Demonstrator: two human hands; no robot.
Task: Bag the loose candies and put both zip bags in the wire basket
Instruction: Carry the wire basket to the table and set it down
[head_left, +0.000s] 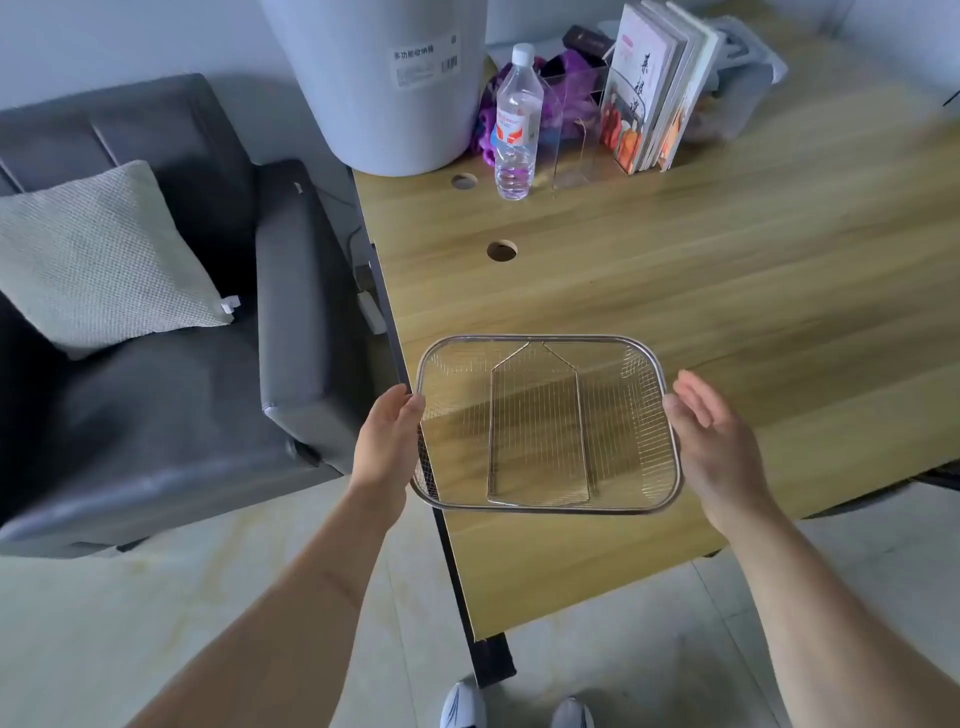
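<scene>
The wire basket (545, 423) sat empty at the table (727, 270) corner, overhanging its edge. The left hand (387, 441) gripped its rim; the right hand (714, 436) lay open against it. A nudge could probably tip it floorward.

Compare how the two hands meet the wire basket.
The left hand has its fingers curled around the wire basket at its left rim, gripping it. The right hand is open, its fingers spread, the palm against the right rim. The left hand is beyond the table edge; the right is over it. Both flank the basket.
</scene>
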